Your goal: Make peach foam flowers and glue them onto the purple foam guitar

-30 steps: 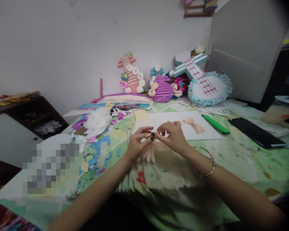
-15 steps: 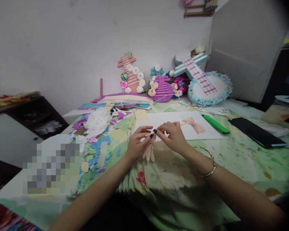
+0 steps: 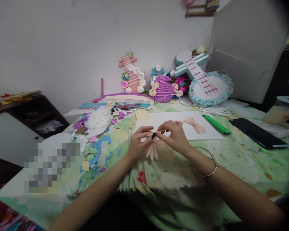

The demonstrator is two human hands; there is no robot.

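My left hand point(image 3: 137, 144) is closed in a pinch at the top of a pale pink paper flower point(image 3: 152, 152), whose petals hang down below the fingers. A thin pale stick point(image 3: 162, 131) runs between both hands. My right hand point(image 3: 173, 136) is also closed, its fingertips pinching the stick and meeting the left fingertips. Fingers hide where flower and stick join. Behind the right hand, a similar peach paper flower point(image 3: 197, 125) lies on a white board point(image 3: 156, 119), part of its stick showing.
A green marker-like object point(image 3: 216, 124) and a black phone point(image 3: 257, 133) lie to the right. On the left are white string point(image 3: 98, 122) and blue paper scraps point(image 3: 104, 147). Paper-craft instruments, including a purple one point(image 3: 162, 88) and a light-blue one point(image 3: 210, 88), lean at the back.
The hands have shifted slightly, and more of the stick shows by my right fingers. The hanging petals have swung a little to the right and look narrower.
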